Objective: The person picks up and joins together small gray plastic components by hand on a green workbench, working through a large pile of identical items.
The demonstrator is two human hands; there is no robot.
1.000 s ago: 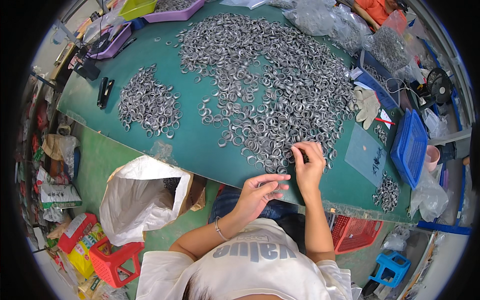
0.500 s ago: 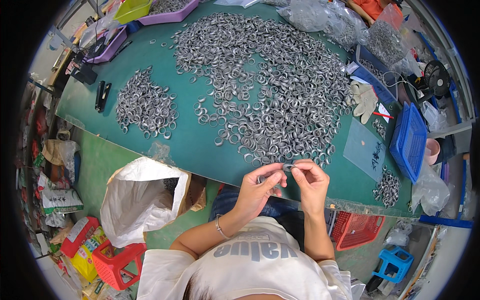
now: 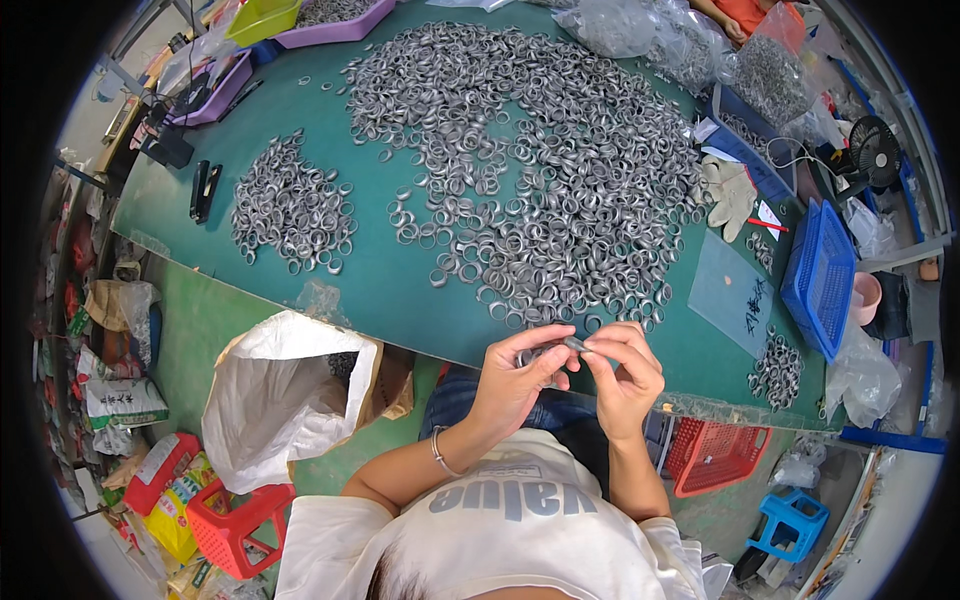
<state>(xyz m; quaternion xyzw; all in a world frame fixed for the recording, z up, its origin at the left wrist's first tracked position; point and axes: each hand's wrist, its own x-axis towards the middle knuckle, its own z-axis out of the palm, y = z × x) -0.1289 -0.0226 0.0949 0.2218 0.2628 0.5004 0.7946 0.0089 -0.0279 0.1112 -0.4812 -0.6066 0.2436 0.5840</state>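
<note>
Close to the table's near edge, my left hand [image 3: 515,378] is closed around metal rings, some tucked in its palm. Between the fingertips of both hands sits one grey metal ring [image 3: 575,344], seen nearly edge-on. My right hand [image 3: 628,378] pinches that ring's right side with thumb and forefinger. Just beyond my hands spreads a large pile of grey metal rings [image 3: 590,210]. Further left lies a smaller pile of the same rings [image 3: 293,205], and a little heap of rings [image 3: 776,372] is at the right edge of the green table [image 3: 400,300].
An open white sack [image 3: 260,400] stands below the table's front left. A stapler-like black tool [image 3: 205,192] lies left. Blue baskets [image 3: 818,280], a glove [image 3: 730,195], a clear sheet [image 3: 728,290] and a fan [image 3: 873,152] are right. Another person's arm [image 3: 722,18] shows at the far right.
The ring between my fingertips has turned to a more edge-on angle. My right hand has shifted slightly right and its fingers have moved; my left hand stays almost in place.
</note>
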